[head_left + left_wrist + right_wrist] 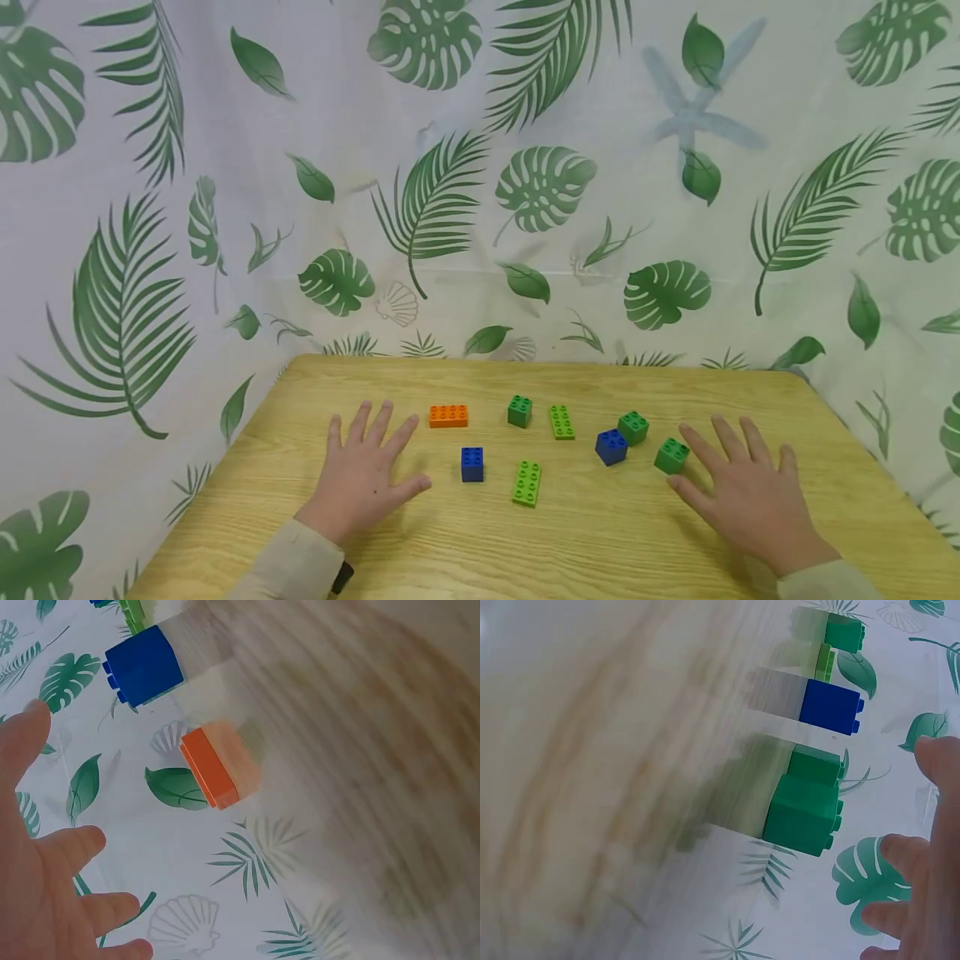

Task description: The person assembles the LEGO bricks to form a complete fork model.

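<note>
My left hand (367, 479) is held with fingers spread at the left of the table, holding nothing. Closest to it are an orange brick (448, 417) and a blue brick (472, 465); both also show in the left wrist view. On the right, my right hand (753, 496) spreads its fingers, its thumb and index tips beside a green brick (671, 457). Left of that brick stand another green brick (633, 427) and a second blue brick (612, 447), close together. In the right wrist view the nearest green brick (802, 815) overlaps the one behind it.
Toward the middle of the wooden table (600, 542) lie two flat lime-green bricks, one farther back (562, 422) and one nearer (527, 483). A third green brick (520, 411) stands near the back. Behind the table hangs a leaf-patterned curtain (465, 333).
</note>
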`<move>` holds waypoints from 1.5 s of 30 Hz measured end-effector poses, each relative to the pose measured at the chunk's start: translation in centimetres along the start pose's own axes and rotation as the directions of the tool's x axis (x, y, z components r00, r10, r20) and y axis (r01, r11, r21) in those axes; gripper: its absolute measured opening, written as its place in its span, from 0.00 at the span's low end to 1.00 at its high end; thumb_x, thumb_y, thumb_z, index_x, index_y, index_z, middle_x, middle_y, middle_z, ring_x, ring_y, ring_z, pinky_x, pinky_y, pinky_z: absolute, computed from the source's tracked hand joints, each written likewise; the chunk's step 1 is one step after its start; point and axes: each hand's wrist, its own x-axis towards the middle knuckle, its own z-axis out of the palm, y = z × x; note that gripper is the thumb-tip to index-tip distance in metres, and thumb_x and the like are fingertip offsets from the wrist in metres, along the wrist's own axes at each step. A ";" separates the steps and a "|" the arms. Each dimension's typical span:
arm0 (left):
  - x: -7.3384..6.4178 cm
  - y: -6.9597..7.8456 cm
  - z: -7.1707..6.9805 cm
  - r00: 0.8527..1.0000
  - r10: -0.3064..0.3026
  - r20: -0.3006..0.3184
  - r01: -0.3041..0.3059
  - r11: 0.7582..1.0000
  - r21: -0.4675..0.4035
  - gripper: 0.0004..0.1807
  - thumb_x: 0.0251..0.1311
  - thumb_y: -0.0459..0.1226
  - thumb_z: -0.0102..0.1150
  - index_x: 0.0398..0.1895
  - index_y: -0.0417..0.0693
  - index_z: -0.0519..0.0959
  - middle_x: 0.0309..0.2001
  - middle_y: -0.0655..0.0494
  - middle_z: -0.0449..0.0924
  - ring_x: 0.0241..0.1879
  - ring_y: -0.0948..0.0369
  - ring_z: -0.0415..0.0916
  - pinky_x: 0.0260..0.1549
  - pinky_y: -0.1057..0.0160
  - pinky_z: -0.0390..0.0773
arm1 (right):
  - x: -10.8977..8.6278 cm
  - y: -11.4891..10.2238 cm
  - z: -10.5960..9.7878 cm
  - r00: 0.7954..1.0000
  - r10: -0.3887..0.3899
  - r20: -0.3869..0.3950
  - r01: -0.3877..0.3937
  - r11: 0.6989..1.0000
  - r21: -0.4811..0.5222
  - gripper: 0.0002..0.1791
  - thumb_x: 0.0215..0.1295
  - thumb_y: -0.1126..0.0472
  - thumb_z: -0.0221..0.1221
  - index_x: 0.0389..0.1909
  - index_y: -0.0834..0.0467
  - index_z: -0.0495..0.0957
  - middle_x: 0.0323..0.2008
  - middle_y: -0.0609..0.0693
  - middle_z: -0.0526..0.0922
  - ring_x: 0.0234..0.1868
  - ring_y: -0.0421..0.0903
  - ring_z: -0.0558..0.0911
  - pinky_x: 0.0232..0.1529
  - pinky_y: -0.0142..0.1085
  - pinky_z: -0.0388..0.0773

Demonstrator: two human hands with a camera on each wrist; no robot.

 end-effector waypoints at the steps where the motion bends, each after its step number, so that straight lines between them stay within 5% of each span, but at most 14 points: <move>1: 0.1 0.1 0.0 1.000 0.008 0.000 -0.008 1.000 -0.013 0.48 0.62 0.73 0.45 0.81 0.64 0.56 0.79 0.44 0.50 0.77 0.39 0.42 0.65 0.26 0.40 | 0.0 0.0 0.1 1.000 -0.003 -0.001 0.003 1.000 -0.001 0.46 0.68 0.24 0.46 0.78 0.48 0.60 0.74 0.70 0.56 0.72 0.76 0.48 0.56 0.81 0.42; 8: 0.8 1.2 0.4 0.998 0.033 0.046 -0.025 0.985 -0.168 0.47 0.64 0.66 0.56 0.81 0.60 0.55 0.79 0.44 0.51 0.77 0.40 0.44 0.65 0.29 0.51 | 0.3 -0.7 0.2 0.999 -0.037 -0.017 0.038 0.998 0.050 0.43 0.71 0.29 0.50 0.77 0.50 0.61 0.74 0.69 0.57 0.73 0.74 0.51 0.59 0.78 0.48; 13: 1.4 2.1 1.3 0.996 0.054 0.067 -0.030 0.949 -0.312 0.46 0.65 0.62 0.59 0.81 0.56 0.56 0.78 0.45 0.55 0.75 0.41 0.52 0.65 0.34 0.59 | 0.8 -2.0 0.1 0.995 -0.078 -0.061 0.085 0.990 0.111 0.40 0.72 0.34 0.53 0.76 0.54 0.64 0.72 0.68 0.61 0.71 0.73 0.57 0.59 0.73 0.59; 18: 2.0 3.2 1.8 0.988 0.057 0.143 0.024 0.860 -0.509 0.45 0.66 0.57 0.61 0.81 0.59 0.54 0.77 0.48 0.57 0.74 0.45 0.55 0.65 0.36 0.62 | 1.2 -3.7 -0.2 0.988 -0.118 -0.095 0.138 0.961 0.238 0.37 0.73 0.39 0.55 0.76 0.55 0.64 0.72 0.67 0.63 0.68 0.71 0.62 0.61 0.69 0.61; 24: 3.4 4.7 2.1 0.975 -0.014 0.224 0.169 0.702 -0.692 0.44 0.64 0.53 0.65 0.80 0.58 0.57 0.76 0.50 0.59 0.74 0.46 0.55 0.66 0.37 0.59 | 2.2 -5.4 0.6 0.992 -0.112 -0.064 0.128 0.910 0.395 0.36 0.76 0.39 0.52 0.77 0.54 0.62 0.74 0.64 0.61 0.69 0.71 0.64 0.56 0.70 0.66; 31: 4.2 5.3 3.4 0.962 -0.048 0.269 0.247 0.577 -0.779 0.44 0.63 0.46 0.68 0.78 0.49 0.59 0.73 0.43 0.62 0.71 0.44 0.60 0.66 0.38 0.61 | 3.1 -6.4 2.1 0.995 -0.086 0.051 0.046 0.850 0.525 0.38 0.77 0.39 0.50 0.80 0.53 0.56 0.75 0.65 0.56 0.71 0.71 0.60 0.58 0.70 0.65; 36: 4.4 5.2 4.3 0.951 -0.039 0.308 0.291 0.460 -0.839 0.41 0.62 0.42 0.70 0.76 0.47 0.62 0.72 0.43 0.64 0.70 0.43 0.63 0.65 0.39 0.63 | 3.4 -6.6 3.0 0.995 -0.067 0.075 0.012 0.821 0.571 0.39 0.76 0.44 0.55 0.80 0.55 0.55 0.74 0.65 0.59 0.70 0.68 0.63 0.60 0.66 0.66; 40: 4.3 5.2 5.1 0.952 -0.045 0.302 0.292 0.427 -0.856 0.38 0.61 0.39 0.70 0.74 0.48 0.66 0.69 0.47 0.68 0.66 0.46 0.67 0.64 0.41 0.65 | 3.7 -6.5 3.6 0.995 -0.045 0.090 -0.014 0.825 0.565 0.39 0.74 0.47 0.58 0.79 0.56 0.56 0.73 0.65 0.62 0.69 0.66 0.67 0.61 0.63 0.67; 45: 4.2 5.2 6.0 0.962 -0.070 0.262 0.267 0.426 -0.864 0.33 0.62 0.36 0.69 0.71 0.47 0.70 0.63 0.49 0.74 0.62 0.49 0.71 0.62 0.42 0.66 | 3.9 -6.2 4.2 0.996 -0.035 0.081 -0.015 0.837 0.547 0.39 0.73 0.49 0.59 0.79 0.55 0.56 0.71 0.64 0.65 0.69 0.65 0.67 0.62 0.62 0.67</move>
